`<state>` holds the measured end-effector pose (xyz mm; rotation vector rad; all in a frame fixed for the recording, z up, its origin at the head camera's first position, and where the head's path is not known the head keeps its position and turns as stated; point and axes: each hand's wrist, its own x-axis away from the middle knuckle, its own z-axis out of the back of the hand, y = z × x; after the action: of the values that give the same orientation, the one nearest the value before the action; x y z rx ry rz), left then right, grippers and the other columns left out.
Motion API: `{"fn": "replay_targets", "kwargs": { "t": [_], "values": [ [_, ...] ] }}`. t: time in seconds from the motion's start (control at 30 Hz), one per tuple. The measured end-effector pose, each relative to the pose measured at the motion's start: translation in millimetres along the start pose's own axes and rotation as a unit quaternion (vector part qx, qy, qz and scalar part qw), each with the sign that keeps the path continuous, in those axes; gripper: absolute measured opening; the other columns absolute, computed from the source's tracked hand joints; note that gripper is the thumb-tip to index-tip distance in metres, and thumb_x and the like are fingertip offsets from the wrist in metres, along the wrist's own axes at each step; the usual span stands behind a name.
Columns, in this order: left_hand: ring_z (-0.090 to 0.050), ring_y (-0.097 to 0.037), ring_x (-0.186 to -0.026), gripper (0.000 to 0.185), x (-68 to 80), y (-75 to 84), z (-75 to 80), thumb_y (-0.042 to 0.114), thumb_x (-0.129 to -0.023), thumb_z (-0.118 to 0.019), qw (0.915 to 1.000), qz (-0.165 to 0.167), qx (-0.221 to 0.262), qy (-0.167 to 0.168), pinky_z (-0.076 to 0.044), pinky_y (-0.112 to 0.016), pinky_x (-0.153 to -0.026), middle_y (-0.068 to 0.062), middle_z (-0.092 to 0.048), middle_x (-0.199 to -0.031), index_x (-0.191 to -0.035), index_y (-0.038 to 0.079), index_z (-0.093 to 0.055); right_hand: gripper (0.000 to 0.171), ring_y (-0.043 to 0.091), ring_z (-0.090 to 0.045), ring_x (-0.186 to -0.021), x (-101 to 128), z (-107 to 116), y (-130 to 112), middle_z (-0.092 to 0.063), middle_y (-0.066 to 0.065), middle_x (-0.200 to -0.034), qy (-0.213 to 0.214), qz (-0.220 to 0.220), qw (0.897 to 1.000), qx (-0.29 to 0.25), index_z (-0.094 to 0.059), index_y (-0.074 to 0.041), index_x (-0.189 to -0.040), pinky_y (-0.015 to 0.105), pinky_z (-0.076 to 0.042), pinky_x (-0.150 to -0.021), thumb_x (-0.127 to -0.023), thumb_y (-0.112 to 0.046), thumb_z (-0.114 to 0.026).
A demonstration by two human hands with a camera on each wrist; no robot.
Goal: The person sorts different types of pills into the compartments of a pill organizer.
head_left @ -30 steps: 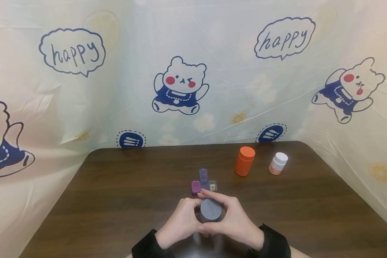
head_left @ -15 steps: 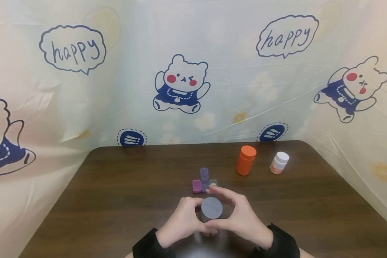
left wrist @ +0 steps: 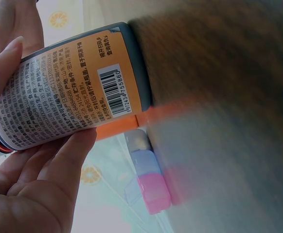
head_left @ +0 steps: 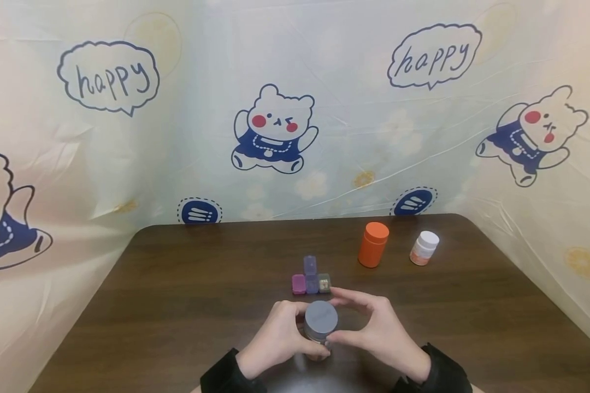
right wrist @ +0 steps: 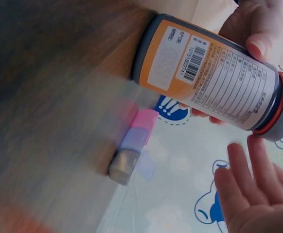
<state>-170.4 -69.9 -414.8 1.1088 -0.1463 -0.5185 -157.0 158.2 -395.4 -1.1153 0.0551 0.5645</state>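
My left hand (head_left: 282,333) grips a supplement bottle (left wrist: 78,87) with a grey cap (head_left: 321,316), held upright above the table. Its thumb crosses the near side and its fingers wrap behind the orange-and-white label. My right hand (head_left: 378,327) is spread beside the cap, fingers fairly straight and mostly apart from it; the thumb lies at the cap's near edge. In the right wrist view, an orange-red ring (right wrist: 274,107) shows just under the cap. Beyond the bottle lies a small pill box (head_left: 312,284) with magenta, purple and greyish compartments; the purple lid (head_left: 310,265) stands open.
An orange bottle (head_left: 373,245) and a smaller white bottle (head_left: 424,248) stand at the back right of the dark wooden table (head_left: 201,273). A printed curtain (head_left: 354,125) hangs behind and along the sides. The greyish compartment (head_left: 324,284) holds pale pieces.
My right hand has moved to the right, its fingers loosening and drawing away from around the cap. My left hand keeps the bottle in about the same place.
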Motion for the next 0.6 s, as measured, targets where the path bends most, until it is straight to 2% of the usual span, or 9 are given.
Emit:
{"fn": "replay_targets", "kwargs": {
  "t": [0.23, 0.37, 0.6],
  "values": [
    [-0.067, 0.004, -0.092, 0.043, 1.2, -0.8, 0.3, 0.019, -0.069, -0.099, 1.0, 0.0, -0.001, -0.003, -0.055, -0.019, -0.085, 0.0, -0.081, -0.1, -0.107, 0.01, -0.079, 0.079, 0.003, -0.066, -0.125, -0.6, -2.1, 3.1, -0.072, 0.015, -0.137, -0.061, 0.023, 0.998, -0.021, -0.057, -0.007, -0.15, 0.021, -0.049, -0.105, -0.081, -0.016, -0.092],
    [-0.065, 0.006, -0.091, 0.041, 0.6, -0.6, 0.1, 0.018, -0.07, -0.098, 0.9998, -0.014, -0.016, 0.003, -0.055, -0.019, -0.083, -0.002, -0.082, -0.1, -0.105, 0.01, -0.079, 0.083, 0.004, -0.063, -0.131, -4.7, -10.0, 4.1, -0.069, 0.018, -0.141, -0.068, 0.032, 0.997, -0.029, -0.055, -0.012, -0.152, 0.022, -0.049, -0.108, -0.079, -0.016, -0.093],
    [-0.062, 0.007, -0.086, 0.038, -1.0, 0.0, 0.0, 0.013, -0.066, -0.098, 0.9993, -0.017, -0.03, 0.011, -0.054, -0.017, -0.079, -0.004, -0.081, -0.096, -0.099, 0.008, -0.079, 0.081, 0.005, -0.063, -0.129, -12.2, -18.7, 1.7, -0.071, 0.01, -0.14, -0.07, 0.006, 0.997, -0.029, -0.057, -0.019, -0.151, 0.023, -0.05, -0.107, -0.079, -0.022, -0.093]
  ]
}}
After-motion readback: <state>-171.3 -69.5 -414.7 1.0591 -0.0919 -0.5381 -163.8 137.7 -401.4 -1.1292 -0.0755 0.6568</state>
